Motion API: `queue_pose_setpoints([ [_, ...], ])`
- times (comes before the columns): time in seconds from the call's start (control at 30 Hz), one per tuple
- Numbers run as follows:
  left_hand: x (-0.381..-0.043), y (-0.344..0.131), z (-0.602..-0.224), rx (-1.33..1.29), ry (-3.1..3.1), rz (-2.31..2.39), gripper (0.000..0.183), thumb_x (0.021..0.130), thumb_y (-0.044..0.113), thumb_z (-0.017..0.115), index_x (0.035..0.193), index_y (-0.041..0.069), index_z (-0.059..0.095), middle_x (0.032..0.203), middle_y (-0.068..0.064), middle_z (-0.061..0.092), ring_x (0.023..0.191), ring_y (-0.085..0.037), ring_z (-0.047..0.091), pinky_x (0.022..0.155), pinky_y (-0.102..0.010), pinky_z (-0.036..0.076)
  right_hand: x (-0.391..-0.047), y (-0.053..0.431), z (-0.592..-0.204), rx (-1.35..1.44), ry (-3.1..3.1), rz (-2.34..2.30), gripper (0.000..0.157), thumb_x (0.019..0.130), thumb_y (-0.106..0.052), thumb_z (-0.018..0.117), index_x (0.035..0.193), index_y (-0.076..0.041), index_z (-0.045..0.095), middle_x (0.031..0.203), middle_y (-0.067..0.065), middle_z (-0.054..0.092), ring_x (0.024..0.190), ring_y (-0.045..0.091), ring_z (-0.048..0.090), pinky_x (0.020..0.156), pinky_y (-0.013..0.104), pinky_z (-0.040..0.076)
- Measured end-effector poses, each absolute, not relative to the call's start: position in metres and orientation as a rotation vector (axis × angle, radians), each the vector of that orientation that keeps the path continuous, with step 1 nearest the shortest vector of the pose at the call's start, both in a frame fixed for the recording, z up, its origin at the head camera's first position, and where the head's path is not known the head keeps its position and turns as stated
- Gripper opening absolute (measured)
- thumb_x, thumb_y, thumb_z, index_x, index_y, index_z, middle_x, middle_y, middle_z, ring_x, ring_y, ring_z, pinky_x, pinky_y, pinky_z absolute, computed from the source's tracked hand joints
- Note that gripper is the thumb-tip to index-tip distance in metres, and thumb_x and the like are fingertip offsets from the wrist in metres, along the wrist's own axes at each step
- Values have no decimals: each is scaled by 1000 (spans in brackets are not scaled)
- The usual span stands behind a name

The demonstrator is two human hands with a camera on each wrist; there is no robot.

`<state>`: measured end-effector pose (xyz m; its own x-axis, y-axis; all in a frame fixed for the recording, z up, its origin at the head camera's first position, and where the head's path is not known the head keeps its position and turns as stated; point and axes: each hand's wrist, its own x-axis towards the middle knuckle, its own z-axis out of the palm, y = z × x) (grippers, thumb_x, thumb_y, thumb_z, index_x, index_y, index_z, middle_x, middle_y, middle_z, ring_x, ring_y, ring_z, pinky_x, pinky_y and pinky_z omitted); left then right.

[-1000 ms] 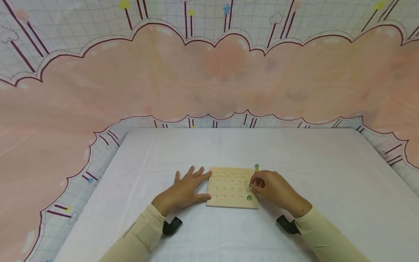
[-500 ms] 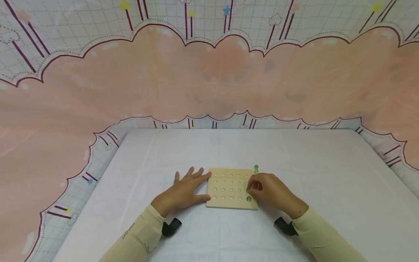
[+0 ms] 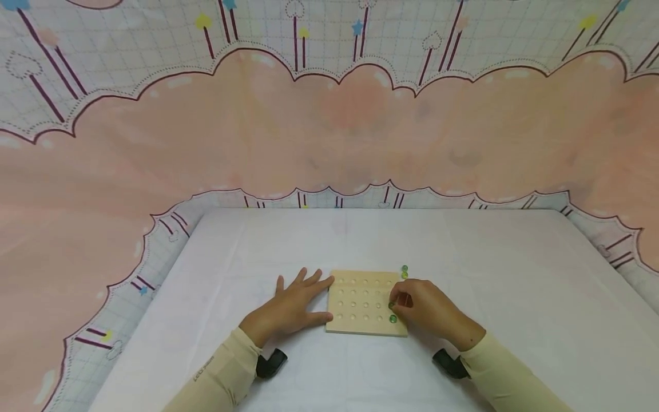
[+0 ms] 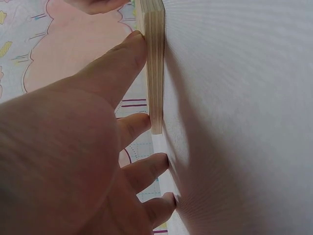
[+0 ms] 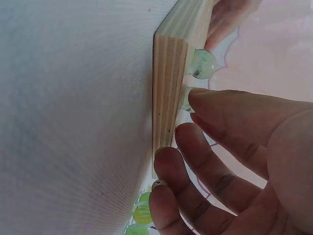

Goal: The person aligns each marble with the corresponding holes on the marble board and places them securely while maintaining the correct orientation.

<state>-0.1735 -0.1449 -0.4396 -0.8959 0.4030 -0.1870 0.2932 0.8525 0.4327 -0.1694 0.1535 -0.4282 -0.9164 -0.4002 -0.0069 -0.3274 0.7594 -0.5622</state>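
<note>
A pale wooden board (image 3: 355,326) with rows of round dimples lies on the white table. My left hand (image 3: 290,309) is spread at its left side, thumb and index fingertip touching the edge; the left wrist view shows the thumb (image 4: 129,56) against the layered side. At the board's right column, my right hand (image 3: 432,309) pinches a clear green marble (image 3: 391,305) between thumb and index finger, down at the surface. In the right wrist view the thumb partly hides this marble (image 5: 186,100). Another green marble (image 3: 393,319) sits in the near right corner dimple.
Just beyond the board's far right corner, a green marble (image 3: 404,268) and a yellow-green marble (image 3: 404,275) rest on the white tablecloth (image 3: 515,274). A patterned cloth backdrop (image 3: 329,131) rises behind the table.
My right hand has moved slightly left and lowered the pinched marble onto the right column, just beyond the corner marble. The left hand keeps its place at the board. The head view has tilted slightly.
</note>
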Motion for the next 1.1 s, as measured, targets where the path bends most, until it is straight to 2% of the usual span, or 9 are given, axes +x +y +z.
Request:
queue_pose_setpoints([
  [0.37, -175, -144, -439, 527, 2766, 567, 80, 87, 57, 70, 156, 35, 35, 166, -2, 26, 157, -33, 8, 117, -73, -2, -170, 154, -429, -600, 2807, -896, 13, 84, -3, 76, 87, -14, 69, 73, -6, 58, 69, 9, 52, 60, 22, 44],
  [0.73, -173, -146, -435, 517, 2755, 579, 80, 88, 55, 70, 156, 35, 34, 166, -2, 25, 157, -32, 7, 117, -72, -3, -170, 153, -420, -576, 2837, -887, 10, 85, -9, 76, 89, -15, 70, 75, -8, 59, 71, 9, 53, 63, 23, 46],
  [1.1, -175, -145, -434, 532, 2748, 595, 80, 88, 55, 70, 156, 35, 34, 166, -2, 25, 157, -33, 7, 117, -72, -3, -173, 163, -409, -544, 2911, -845, 10, 85, -6, 76, 91, -13, 71, 78, -5, 61, 73, 10, 54, 64, 23, 47],
])
